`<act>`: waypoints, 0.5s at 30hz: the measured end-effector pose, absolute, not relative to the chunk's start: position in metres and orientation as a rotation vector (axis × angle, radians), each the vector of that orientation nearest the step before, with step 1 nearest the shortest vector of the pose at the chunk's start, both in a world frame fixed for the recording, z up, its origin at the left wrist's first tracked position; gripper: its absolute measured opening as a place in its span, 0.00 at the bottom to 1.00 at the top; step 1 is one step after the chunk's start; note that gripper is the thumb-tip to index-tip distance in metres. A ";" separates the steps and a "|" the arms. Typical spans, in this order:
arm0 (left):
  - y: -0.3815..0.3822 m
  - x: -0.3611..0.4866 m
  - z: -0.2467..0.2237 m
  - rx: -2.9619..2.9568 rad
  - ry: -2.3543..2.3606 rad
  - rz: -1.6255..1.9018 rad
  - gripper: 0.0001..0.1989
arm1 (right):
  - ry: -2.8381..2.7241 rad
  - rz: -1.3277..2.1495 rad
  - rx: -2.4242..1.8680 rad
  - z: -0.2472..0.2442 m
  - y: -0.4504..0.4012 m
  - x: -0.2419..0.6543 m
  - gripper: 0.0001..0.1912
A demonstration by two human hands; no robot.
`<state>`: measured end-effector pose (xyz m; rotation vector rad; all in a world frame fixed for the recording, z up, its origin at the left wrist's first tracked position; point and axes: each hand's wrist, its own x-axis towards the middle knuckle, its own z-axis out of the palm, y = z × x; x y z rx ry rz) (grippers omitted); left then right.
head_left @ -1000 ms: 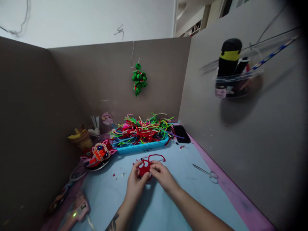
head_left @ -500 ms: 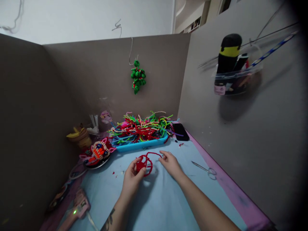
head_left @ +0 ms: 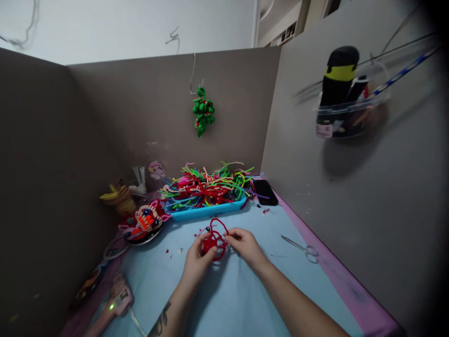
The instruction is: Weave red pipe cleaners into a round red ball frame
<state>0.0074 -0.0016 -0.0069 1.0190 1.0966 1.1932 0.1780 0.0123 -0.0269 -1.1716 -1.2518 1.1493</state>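
My left hand (head_left: 199, 255) grips a red pipe-cleaner piece (head_left: 220, 248), a round openwork shape of bent stems, between thumb and fingers. One loose red stem rises from it and curves over in an arch. My right hand (head_left: 242, 243) pinches the end of that stem close to the piece's right side. Both hands are just above the light blue table cover (head_left: 231, 295). Part of the red piece is hidden behind my left fingers and thumb.
Behind my hands stands a blue tray (head_left: 206, 211) heaped with coloured pipe cleaners. Scissors (head_left: 300, 248) and a phone (head_left: 265, 192) lie to the right. A colourful pipe-cleaner figure (head_left: 147, 219) and a pink glue gun (head_left: 117, 299) lie left. Grey panels surround the table.
My right hand has moved left, towards the red piece, carrying the stem's end with it. The stem, stretched sideways before, now bends into a tall arch.
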 end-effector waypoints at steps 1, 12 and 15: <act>-0.002 0.007 -0.007 1.013 1.095 1.187 0.25 | -1.252 1.149 -1.150 -0.026 0.011 0.175 0.10; -0.003 0.009 -0.004 0.969 1.048 1.161 0.28 | -1.460 1.043 -1.243 -0.022 0.003 0.165 0.07; -0.004 0.008 -0.002 0.966 1.037 1.145 0.28 | -1.566 0.866 -1.324 -0.020 0.002 0.168 0.07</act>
